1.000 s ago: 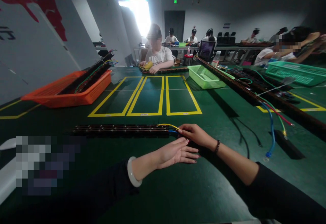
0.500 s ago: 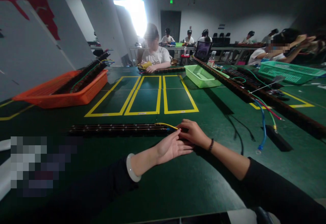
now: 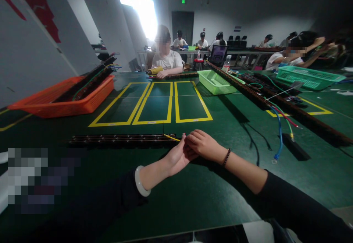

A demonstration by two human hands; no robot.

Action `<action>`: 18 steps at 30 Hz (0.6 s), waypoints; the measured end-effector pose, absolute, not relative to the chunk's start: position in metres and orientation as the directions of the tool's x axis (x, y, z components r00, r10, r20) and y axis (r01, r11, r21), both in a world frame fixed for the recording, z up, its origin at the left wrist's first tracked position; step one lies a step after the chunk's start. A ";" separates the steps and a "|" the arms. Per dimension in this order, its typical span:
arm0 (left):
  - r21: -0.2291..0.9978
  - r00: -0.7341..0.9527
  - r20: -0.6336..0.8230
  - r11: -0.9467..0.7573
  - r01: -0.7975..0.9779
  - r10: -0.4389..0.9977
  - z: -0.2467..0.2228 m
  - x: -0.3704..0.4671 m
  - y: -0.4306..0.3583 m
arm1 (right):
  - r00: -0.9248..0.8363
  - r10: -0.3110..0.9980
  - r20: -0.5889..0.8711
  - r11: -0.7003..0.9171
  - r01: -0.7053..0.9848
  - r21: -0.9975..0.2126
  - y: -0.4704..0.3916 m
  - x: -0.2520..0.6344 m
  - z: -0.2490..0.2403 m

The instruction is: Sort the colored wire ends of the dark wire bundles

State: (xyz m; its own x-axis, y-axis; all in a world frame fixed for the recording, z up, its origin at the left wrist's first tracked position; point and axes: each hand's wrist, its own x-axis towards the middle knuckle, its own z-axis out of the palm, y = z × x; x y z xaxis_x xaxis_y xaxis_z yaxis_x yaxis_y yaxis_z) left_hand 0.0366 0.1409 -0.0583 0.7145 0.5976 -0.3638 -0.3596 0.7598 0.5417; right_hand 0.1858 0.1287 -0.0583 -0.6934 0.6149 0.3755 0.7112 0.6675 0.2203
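Observation:
A long dark strip [image 3: 124, 140] with rows of small metallic contacts lies across the green table in front of me. From its right end a yellow wire [image 3: 171, 137] runs to my hands. My left hand [image 3: 176, 159], with a pale bangle at the wrist, is curled palm up, its thumb at the wire and its fingers partly behind the other hand. My right hand [image 3: 202, 145], wearing a dark bead bracelet, comes over from the right with bent fingers closed around the wire's end. The two hands touch, and the wire tip is hidden between them.
An orange basket [image 3: 93, 105] holding similar strips stands at left. Yellow taped rectangles [image 3: 151, 122] mark the table. A light green basket [image 3: 213, 84], long strips with loose blue cable [image 3: 280, 140], and a teal basket [image 3: 309, 79] are at right. A co-worker [image 3: 167, 60] sits opposite.
The fingers of my left hand have folded in from a flat, spread pose. My right hand has moved left over them, covering more of the yellow wire's end.

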 end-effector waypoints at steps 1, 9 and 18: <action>0.540 0.706 -0.372 0.759 -0.363 0.602 -0.057 0.037 0.141 | -0.704 0.607 0.367 0.681 0.700 0.216 0.128 0.186 -0.057; 0.531 0.739 -0.351 0.772 -0.348 0.575 -0.061 0.036 0.144 | -0.428 0.767 0.478 0.550 0.822 -0.146 0.128 0.192 -0.049; 0.562 0.727 -0.335 0.746 -0.357 0.599 -0.062 0.038 0.143 | -0.090 0.996 -0.025 0.026 0.529 -0.848 0.143 0.211 -0.063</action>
State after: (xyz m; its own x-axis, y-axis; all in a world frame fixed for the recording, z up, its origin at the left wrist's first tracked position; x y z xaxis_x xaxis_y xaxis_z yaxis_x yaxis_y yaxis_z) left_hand 0.0376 0.1433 -0.0618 0.7270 0.5994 -0.3350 -0.3565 0.7465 0.5618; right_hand 0.2113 0.1427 -0.0633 -0.0900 0.9956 -0.0255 0.5291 0.0261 -0.8482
